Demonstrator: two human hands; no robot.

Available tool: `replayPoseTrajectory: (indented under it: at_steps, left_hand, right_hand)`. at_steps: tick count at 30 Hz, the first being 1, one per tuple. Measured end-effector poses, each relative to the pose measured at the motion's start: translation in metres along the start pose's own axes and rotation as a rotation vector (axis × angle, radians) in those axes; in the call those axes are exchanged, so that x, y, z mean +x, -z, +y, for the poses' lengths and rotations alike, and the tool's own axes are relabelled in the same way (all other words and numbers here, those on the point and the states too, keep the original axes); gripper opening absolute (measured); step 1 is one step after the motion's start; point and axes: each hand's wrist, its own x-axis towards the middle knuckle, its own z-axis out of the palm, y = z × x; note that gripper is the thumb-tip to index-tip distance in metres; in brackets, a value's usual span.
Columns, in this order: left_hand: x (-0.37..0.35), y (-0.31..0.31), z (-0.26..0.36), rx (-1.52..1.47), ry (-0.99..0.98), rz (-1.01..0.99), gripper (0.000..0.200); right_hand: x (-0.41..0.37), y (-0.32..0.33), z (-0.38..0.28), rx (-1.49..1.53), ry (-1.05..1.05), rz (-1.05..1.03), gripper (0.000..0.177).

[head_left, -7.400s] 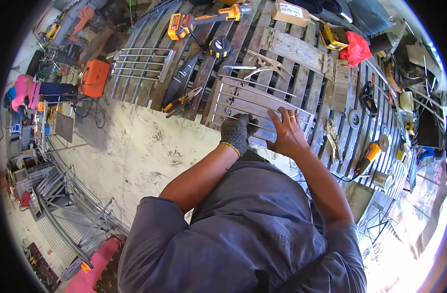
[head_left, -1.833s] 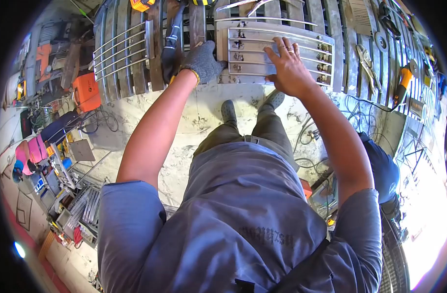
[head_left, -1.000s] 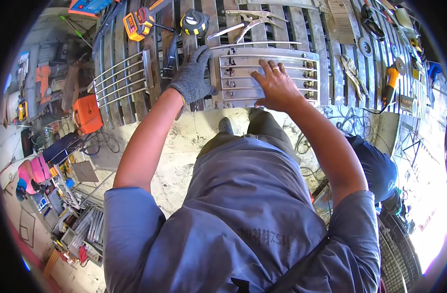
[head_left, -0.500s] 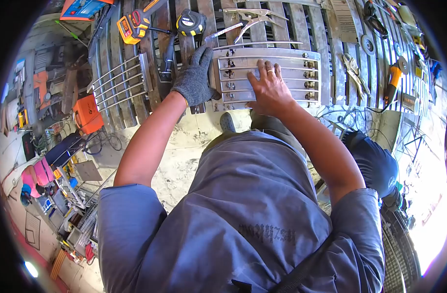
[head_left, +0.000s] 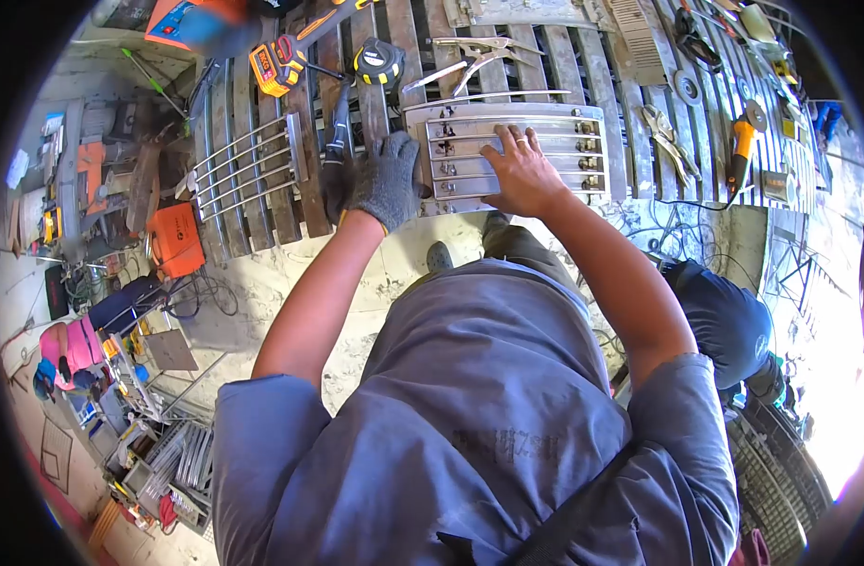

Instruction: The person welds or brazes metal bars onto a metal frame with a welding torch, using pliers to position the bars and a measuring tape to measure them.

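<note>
My left hand (head_left: 389,181), in a grey knitted glove, is at the left edge of a flat metal panel fitted with parallel rods (head_left: 460,192). Its fingers are apart and partly bent, the thumb toward the panel. My bare right hand (head_left: 524,174), with a ring on one finger, lies spread on the rods near the middle. Just left of the glove is a dark long-handled tool (head_left: 337,141). Above the panel are a black and yellow tape measure (head_left: 378,62) and locking pliers (head_left: 484,57). A thin metal strip (head_left: 507,97) runs along the panel's far side.
A second rod grille (head_left: 248,170) lies left on the slatted bench (head_left: 316,212). Around it are a yellow-red cordless tool (head_left: 277,64), more locking pliers (head_left: 671,141) and an orange angle grinder (head_left: 741,156). An orange case (head_left: 175,241) stands left. A person in dark clothing (head_left: 720,321) bends at right.
My left hand has drawn slightly back toward me, and its fingers are more bent. My right hand stays on the rods. The whole view has shifted a little.
</note>
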Motion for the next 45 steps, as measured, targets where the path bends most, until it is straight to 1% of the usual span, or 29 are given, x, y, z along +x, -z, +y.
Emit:
replayPoseTrajectory:
  at_steps: [2, 3, 6, 11, 14, 15, 18, 19, 22, 25, 27, 30, 31, 33, 35, 38, 39, 42, 45]
  left_hand:
    - [-0.007, -0.017, -0.004, -0.014, -0.047, 0.03, 0.082]
    - [-0.011, -0.017, -0.002, -0.025, -0.028, 0.018, 0.077]
    - [-0.017, -0.025, -0.009, -0.053, -0.109, 0.059, 0.079]
    - [-0.014, -0.029, -0.012, -0.087, -0.077, 0.027, 0.092]
    - [-0.011, -0.02, -0.01, -0.123, -0.092, 0.0, 0.093]
    - [-0.01, -0.021, -0.012, -0.15, -0.111, 0.007, 0.094]
    - [-0.008, -0.022, -0.017, -0.112, -0.173, 0.05, 0.096]
    - [-0.009, -0.02, -0.015, -0.173, -0.136, 0.037, 0.098]
    - [-0.004, -0.014, -0.012, -0.159, -0.096, -0.019, 0.103]
    - [0.006, -0.005, -0.009, -0.114, -0.099, -0.055, 0.108]
    - [0.011, 0.002, -0.007, -0.14, -0.088, -0.076, 0.109]
    - [0.013, 0.004, -0.005, -0.149, -0.051, -0.106, 0.108]
    - [0.013, 0.005, -0.004, -0.135, -0.036, -0.111, 0.109]
    - [0.012, 0.006, -0.003, -0.125, 0.004, -0.127, 0.109]
    - [0.01, 0.002, -0.008, -0.156, 0.001, -0.117, 0.106]
    - [0.007, 0.005, -0.011, -0.127, -0.007, -0.117, 0.105]
    - [0.006, 0.008, -0.008, -0.128, -0.002, -0.121, 0.105]
    - [0.003, 0.004, -0.012, -0.135, -0.007, -0.112, 0.107]
    - [0.001, 0.001, -0.018, -0.165, -0.02, -0.113, 0.108]
  right_hand:
    - [0.001, 0.003, -0.001, -0.016, -0.004, -0.008, 0.091]
    - [0.001, 0.004, -0.001, -0.018, 0.002, -0.02, 0.092]
    - [-0.004, 0.003, 0.003, -0.033, 0.002, -0.061, 0.093]
    - [-0.006, 0.008, -0.007, -0.057, -0.043, -0.112, 0.095]
    - [-0.005, -0.001, -0.004, -0.022, -0.048, -0.076, 0.097]
    - [-0.006, -0.003, -0.002, -0.019, -0.04, -0.063, 0.097]
    - [-0.009, -0.004, 0.003, -0.004, -0.02, -0.025, 0.098]
    - [-0.01, -0.004, 0.004, 0.001, -0.012, -0.016, 0.099]
    - [-0.014, -0.006, 0.007, 0.019, 0.018, 0.028, 0.098]
    - [-0.017, -0.011, 0.011, 0.088, 0.037, 0.084, 0.095]
    - [-0.018, -0.017, 0.013, 0.117, 0.056, 0.138, 0.095]
    - [-0.014, -0.012, 0.012, 0.079, 0.052, 0.069, 0.097]
    - [-0.015, -0.003, 0.012, 0.066, 0.056, 0.033, 0.093]
    - [-0.011, -0.008, 0.019, 0.033, 0.083, 0.038, 0.089]
    - [-0.012, -0.003, 0.026, -0.036, 0.118, 0.042, 0.088]
    - [-0.007, 0.005, 0.028, -0.063, 0.148, 0.009, 0.093]
    - [-0.005, 0.008, 0.024, -0.069, 0.141, 0.018, 0.102]
    - [0.0, 0.017, 0.013, -0.011, 0.134, -0.029, 0.113]
    - [0.008, 0.015, 0.002, -0.013, 0.12, -0.03, 0.121]
